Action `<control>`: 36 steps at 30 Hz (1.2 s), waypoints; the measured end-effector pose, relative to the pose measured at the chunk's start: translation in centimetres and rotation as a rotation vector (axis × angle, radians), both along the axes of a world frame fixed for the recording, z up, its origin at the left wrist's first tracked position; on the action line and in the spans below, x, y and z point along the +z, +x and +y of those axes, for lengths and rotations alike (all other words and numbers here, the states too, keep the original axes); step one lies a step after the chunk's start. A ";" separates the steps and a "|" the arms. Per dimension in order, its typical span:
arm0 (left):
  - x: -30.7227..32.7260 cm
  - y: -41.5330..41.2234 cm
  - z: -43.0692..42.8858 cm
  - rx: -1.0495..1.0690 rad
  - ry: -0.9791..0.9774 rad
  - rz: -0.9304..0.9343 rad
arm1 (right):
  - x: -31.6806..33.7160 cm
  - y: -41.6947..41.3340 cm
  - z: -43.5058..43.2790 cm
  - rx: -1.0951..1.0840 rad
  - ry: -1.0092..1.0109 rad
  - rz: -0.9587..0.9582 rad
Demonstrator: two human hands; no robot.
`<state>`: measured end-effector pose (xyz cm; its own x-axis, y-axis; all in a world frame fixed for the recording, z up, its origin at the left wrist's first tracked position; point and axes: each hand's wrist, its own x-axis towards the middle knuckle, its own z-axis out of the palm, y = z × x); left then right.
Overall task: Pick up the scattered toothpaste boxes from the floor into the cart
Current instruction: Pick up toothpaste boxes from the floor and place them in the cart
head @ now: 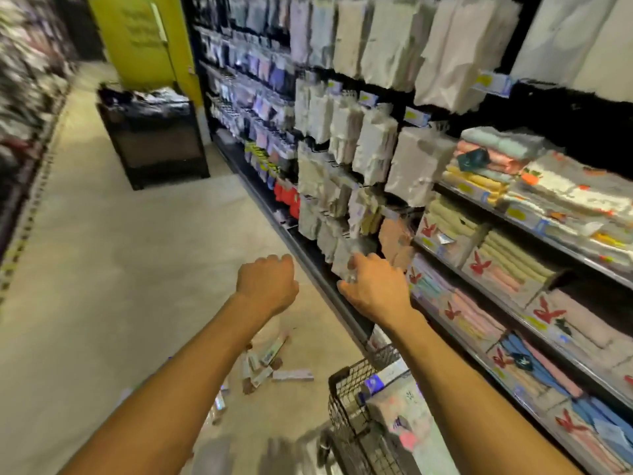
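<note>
Several toothpaste boxes (267, 363) lie scattered on the beige floor, partly hidden behind my left forearm. One pale box (293, 375) lies flat at the right of the pile. A wire cart (346, 392) stands at the lower right with packets inside. My left hand (267, 286) hangs in the air above the boxes, fingers loosely curled, holding nothing. My right hand (376, 289) is raised further right, near the base of the shelving, fingers relaxed and empty. The picture is blurred.
Black shelving (308, 248) runs along the right, hung with packets and stacked with folded towels (507, 272). A dark display bin (154, 138) stands in the aisle ahead, before a yellow pillar (144, 39). More shelves line the left side. Open floor (120, 252) stretches ahead.
</note>
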<state>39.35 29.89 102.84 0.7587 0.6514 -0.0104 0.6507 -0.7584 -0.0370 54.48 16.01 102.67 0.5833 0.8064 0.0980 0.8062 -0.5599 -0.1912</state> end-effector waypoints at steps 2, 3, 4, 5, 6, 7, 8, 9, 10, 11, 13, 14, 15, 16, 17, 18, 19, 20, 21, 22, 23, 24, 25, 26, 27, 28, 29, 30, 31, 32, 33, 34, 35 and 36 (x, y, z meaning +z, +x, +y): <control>-0.2 -2.9 2.1 0.050 -0.008 -0.007 | -0.4 -2.0 2.8 0.037 0.001 0.020; -0.4 -4.4 3.2 0.071 -0.014 -0.017 | -0.6 -3.0 4.3 0.055 -0.002 0.044; -0.7 -5.9 4.3 0.092 -0.018 -0.022 | -0.8 -4.0 5.8 0.074 -0.006 0.063; -1.0 -7.4 5.4 0.113 -0.021 -0.022 | -1.2 -5.1 7.4 0.090 -0.009 0.079; -1.2 -9.0 6.5 0.133 -0.022 -0.014 | -1.6 -6.1 8.9 0.106 -0.007 0.090; -1.4 -10.5 7.6 0.150 -0.020 -0.002 | -2.0 -7.2 10.4 0.118 -0.010 0.099; -1.9 -12.0 8.6 0.166 -0.018 0.011 | -2.6 -8.2 11.9 0.129 -0.014 0.109; -2.4 -13.4 9.7 0.181 -0.020 0.022 | -3.1 -9.3 13.3 0.138 -0.022 0.119; -3.0 -14.7 10.7 0.192 -0.029 0.034 | -3.6 -10.2 14.4 0.143 -0.031 0.132; -3.6 -15.8 11.7 0.199 -0.044 0.043 | -4.1 -11.0 15.4 0.142 -0.038 0.145; -5.0 -17.5 13.7 0.210 -0.066 0.042 | -5.0 -12.3 17.2 0.127 -0.053 0.171; -5.6 -18.1 14.6 0.216 -0.080 0.042 | -5.4 -12.7 17.8 0.114 -0.059 0.179; -6.2 -18.4 15.3 0.219 -0.100 0.043 | -5.9 -12.9 18.3 0.100 -0.064 0.184; -6.8 -18.6 16.1 0.209 -0.115 0.046 | -6.4 -13.1 18.6 0.090 -0.071 0.186; -7.5 -18.7 16.7 0.184 -0.116 0.047 | -6.9 -13.4 18.8 0.084 -0.085 0.185; -8.3 -18.7 17.5 0.154 -0.099 0.048 | -7.4 -13.6 19.0 0.092 -0.104 0.173; -9.1 -18.4 18.3 0.120 -0.069 0.053 | -7.9 -13.7 19.1 0.103 -0.129 0.149; -9.7 -17.9 19.2 0.087 -0.043 0.062 | -8.5 -13.6 19.3 0.112 -0.150 0.117; -10.3 -17.4 20.0 0.063 -0.031 0.072 | -9.0 -13.4 19.5 0.125 -0.170 0.078; -10.9 -16.8 20.8 0.045 -0.035 0.081 | -9.6 -13.0 19.7 0.137 -0.183 0.042; -11.5 -16.0 21.5 0.036 -0.044 0.078 | -10.2 -12.4 20.1 0.142 -0.187 0.018; -12.1 -15.1 22.4 0.032 -0.058 0.067 | -10.9 -11.5 20.6 0.139 -0.183 0.006; -12.7 -14.1 23.2 0.037 -0.083 0.048 | -11.6 -10.5 21.4 0.131 -0.181 0.002; -13.3 -13.3 24.0 0.054 -0.116 0.023 | -12.5 -9.5 22.2 0.124 -0.180 0.003; -13.9 -12.4 24.7 0.085 -0.151 -0.002 | -13.4 -8.4 23.2 0.115 -0.179 0.009; -14.7 -11.6 25.3 0.120 -0.186 -0.016 | -14.5 -7.3 24.4 0.106 -0.172 0.025; -15.6 -10.7 26.1 0.150 -0.214 -0.026 | -15.6 -6.4 25.6 0.097 -0.158 0.050; -16.8 -9.8 26.8 0.171 -0.234 -0.033 | -17.0 -5.5 26.9 0.092 -0.148 0.083; -18.0 -8.9 27.5 0.191 -0.247 -0.041 | -18.5 -4.7 28.1 0.093 -0.150 0.118; -19.4 -8.0 28.3 0.214 -0.261 -0.046 | -20.2 -4.0 29.3 0.101 -0.158 0.151; -20.9 -7.1 29.1 0.235 -0.275 -0.034 | -22.1 -3.4 30.5 0.104 -0.173 0.181; -22.7 -6.1 30.0 0.249 -0.285 -0.009 | -24.1 -2.8 31.5 0.099 -0.195 0.207; -24.7 -5.2 30.8 0.259 -0.291 0.007 | -26.2 -2.2 32.4 0.089 -0.224 0.231; -26.8 -4.3 31.6 0.273 -0.304 0.013 | -28.4 -1.8 33.2 0.075 -0.246 0.254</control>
<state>35.05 61.50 76.04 0.5572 0.7944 -0.2419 0.8304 -0.5358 0.1531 52.72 49.19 74.29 0.5022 0.8294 -0.2449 0.7909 -0.5550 -0.2578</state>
